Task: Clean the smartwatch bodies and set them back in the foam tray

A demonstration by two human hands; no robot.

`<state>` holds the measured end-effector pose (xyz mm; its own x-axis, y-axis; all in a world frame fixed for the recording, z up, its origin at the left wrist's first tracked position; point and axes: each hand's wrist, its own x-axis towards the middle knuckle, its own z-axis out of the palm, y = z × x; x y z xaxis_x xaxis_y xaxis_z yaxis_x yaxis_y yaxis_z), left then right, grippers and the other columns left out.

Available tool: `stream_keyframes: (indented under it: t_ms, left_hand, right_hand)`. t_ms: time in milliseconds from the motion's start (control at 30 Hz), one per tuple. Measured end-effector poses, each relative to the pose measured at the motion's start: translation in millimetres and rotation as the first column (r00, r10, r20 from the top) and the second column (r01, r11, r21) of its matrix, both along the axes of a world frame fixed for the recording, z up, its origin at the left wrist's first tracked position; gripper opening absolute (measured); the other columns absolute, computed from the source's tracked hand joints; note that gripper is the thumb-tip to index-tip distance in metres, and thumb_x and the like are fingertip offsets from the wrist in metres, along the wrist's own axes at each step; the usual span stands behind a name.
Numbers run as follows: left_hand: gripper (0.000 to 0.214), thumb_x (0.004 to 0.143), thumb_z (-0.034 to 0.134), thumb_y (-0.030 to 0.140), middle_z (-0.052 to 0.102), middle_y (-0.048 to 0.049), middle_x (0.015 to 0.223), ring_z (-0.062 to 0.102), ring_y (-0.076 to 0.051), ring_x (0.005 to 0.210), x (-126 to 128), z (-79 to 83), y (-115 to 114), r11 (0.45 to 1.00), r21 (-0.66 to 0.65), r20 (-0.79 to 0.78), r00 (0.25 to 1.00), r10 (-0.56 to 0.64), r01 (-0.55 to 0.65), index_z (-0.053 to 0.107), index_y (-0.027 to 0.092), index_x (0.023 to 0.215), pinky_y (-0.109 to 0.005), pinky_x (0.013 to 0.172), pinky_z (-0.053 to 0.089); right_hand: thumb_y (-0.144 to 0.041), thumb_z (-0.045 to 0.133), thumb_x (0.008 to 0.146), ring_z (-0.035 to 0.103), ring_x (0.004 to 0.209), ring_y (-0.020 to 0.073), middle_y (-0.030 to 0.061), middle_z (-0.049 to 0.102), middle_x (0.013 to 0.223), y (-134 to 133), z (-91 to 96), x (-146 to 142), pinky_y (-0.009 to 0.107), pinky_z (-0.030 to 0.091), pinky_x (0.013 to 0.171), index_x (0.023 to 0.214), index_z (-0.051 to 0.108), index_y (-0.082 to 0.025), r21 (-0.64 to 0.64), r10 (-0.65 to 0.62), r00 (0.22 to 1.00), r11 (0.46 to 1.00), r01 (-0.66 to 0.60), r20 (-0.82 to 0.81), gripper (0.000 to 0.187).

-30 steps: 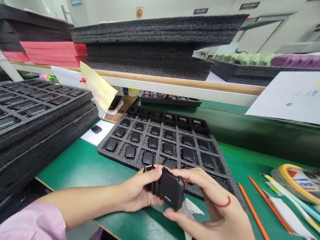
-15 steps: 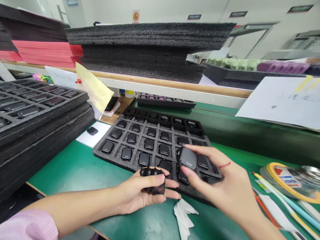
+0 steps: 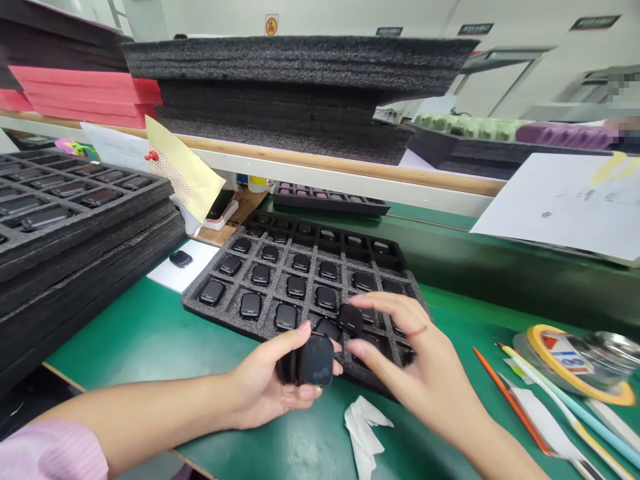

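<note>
Front watch [image 3: 317,361] sits in left hand [image 3: 287,375], over the near edge of the tray, glossy face toward the camera. Left thumb clamped on its upper edge, fingers curled beneath; more dark pieces packed behind it, count hidden. Pale marks on the face: smudge or reflection, cannot tell.

Second watch [image 3: 351,319] is tilted over the tray, off any one compartment, at right hand [image 3: 356,323]. Right thumb and forefinger look clamped on its lower and upper edges; the thumb contact is thin and hard to make out.

Risks: the right-hand pinch is on edges only, so the watch could twist out and knock a divider or the watches below. Left hand carries several smooth pieces on one thumb; if it eases, the front watch could slide off and hit the bench [image 3: 150,337]. Hands are near each other, so the two watches could bump and scratch.

Around: tray [image 3: 220,317] mostly filled with watches, one per compartment. Crumpled tissue [image 3: 361,430] just below right hand. Left of tray, a lone watch [image 3: 181,259] on white paper [image 3: 163,275], then foam stack [image 3: 120,263]. Right side: orange pen [image 3: 510,399], tape roll [image 3: 573,361], well apart from both hands.
</note>
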<state>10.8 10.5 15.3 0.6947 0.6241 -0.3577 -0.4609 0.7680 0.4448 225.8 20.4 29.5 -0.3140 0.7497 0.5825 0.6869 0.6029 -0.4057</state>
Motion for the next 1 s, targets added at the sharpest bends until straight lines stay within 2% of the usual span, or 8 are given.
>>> stream_keyframes:
  t_ms: [67,133,233,433,600,767,900,1000]
  left_hand:
    - [0.048,0.077,0.078,0.055,0.064,-0.0037,0.07,0.042,-0.003,0.043,0.4,-0.6,-0.2,0.999,0.031,0.006,0.999,-0.032,0.032,0.07,0.01,0.089,-0.016,0.038,0.014]
    - [0.049,0.077,0.077,0.057,0.058,-0.0016,0.063,0.039,-0.003,0.043,0.7,-1.0,-0.6,0.997,0.064,0.017,0.998,-0.052,0.051,0.068,0.009,0.081,-0.017,0.039,0.012]
    - [0.048,0.075,0.079,0.056,0.057,-0.002,0.065,0.039,-0.004,0.045,1.4,-1.3,-0.5,0.995,0.068,0.057,0.995,-0.081,0.077,0.066,0.01,0.076,-0.018,0.04,0.012]
    - [0.044,0.077,0.078,0.053,0.054,-0.0007,0.065,0.039,-0.004,0.047,0.4,-2.0,1.2,0.989,0.079,0.129,0.982,-0.137,0.128,0.066,0.01,0.079,-0.019,0.042,0.01]
    - [0.049,0.078,0.076,0.055,0.067,-0.0076,0.08,0.041,-0.005,0.047,-2.3,-2.4,0.5,0.983,0.114,0.121,0.98,-0.155,0.142,0.072,0.009,0.096,-0.023,0.044,0.01]
    - [0.048,0.081,0.073,0.054,0.071,-0.0103,0.09,0.047,-0.007,0.049,-3.5,-2.0,1.2,0.981,0.14,0.172,0.972,-0.158,0.134,0.073,0.011,0.103,-0.024,0.043,0.012]
    - [0.046,0.083,0.071,0.053,0.071,-0.0108,0.088,0.048,-0.007,0.048,-3.1,0.8,1.2,0.98,0.148,0.176,0.972,-0.156,0.13,0.074,0.01,0.102,-0.023,0.042,0.013]
    - [0.046,0.082,0.072,0.053,0.071,-0.0096,0.087,0.047,-0.007,0.047,-2.7,2.8,0.9,0.98,0.146,0.161,0.974,-0.157,0.133,0.074,0.011,0.101,-0.023,0.042,0.013]
  right_hand:
    - [-0.049,0.071,0.087,0.064,0.111,0.0235,0.0086,0.068,0.113,-14.9,10.1,-12.4,0.037,0.056,0.092,0.113,0.059,-0.025,0.034,0.175,0.984,0.984,-0.175,-0.006,0.038]
    - [-0.041,0.074,0.086,0.064,0.111,0.021,0.008,0.066,0.114,-26.8,14.4,-23.9,0.032,0.056,0.092,0.106,0.06,-0.025,0.036,0.257,0.966,0.966,-0.258,0.011,0.03]
    - [-0.024,0.067,0.092,0.067,0.103,0.0164,0.0064,0.064,0.113,-35.1,13.5,-34.2,0.027,0.055,0.09,0.094,0.06,-0.025,0.032,0.249,0.969,0.968,-0.249,0.001,0.008]
    - [-0.014,0.064,0.091,0.069,0.094,0.0149,0.0056,0.07,0.104,-31.8,14.9,-33.4,0.026,0.057,0.083,0.089,0.064,-0.022,0.033,0.238,0.964,0.971,-0.236,-0.12,0.009]
    - [-0.022,0.069,0.09,0.069,0.077,0.0111,-0.0008,0.071,0.079,-30.2,22.4,-26.0,0.018,0.058,0.068,0.078,0.067,-0.025,-0.058,0.072,0.88,0.992,-0.112,-0.47,0.013]
    - [-0.033,0.071,0.091,0.074,0.063,0.0089,-0.001,0.077,0.088,-30.2,22.5,-19.1,0.017,0.063,0.067,0.078,0.068,-0.025,-0.209,-0.126,0.687,0.977,-0.038,-0.715,0.016]
    - [-0.036,0.075,0.087,0.078,0.094,0.0196,0.0027,0.079,0.104,-26.9,23.0,-19.3,0.027,0.065,0.087,0.094,0.069,-0.027,-0.207,-0.12,0.73,0.978,-0.029,-0.672,0.013]
    - [-0.03,0.072,0.089,0.078,0.095,0.0229,0.0038,0.079,0.104,-26.2,24.6,-19.5,0.034,0.067,0.086,0.101,0.068,-0.028,-0.196,-0.107,0.812,0.981,-0.01,-0.574,0.013]
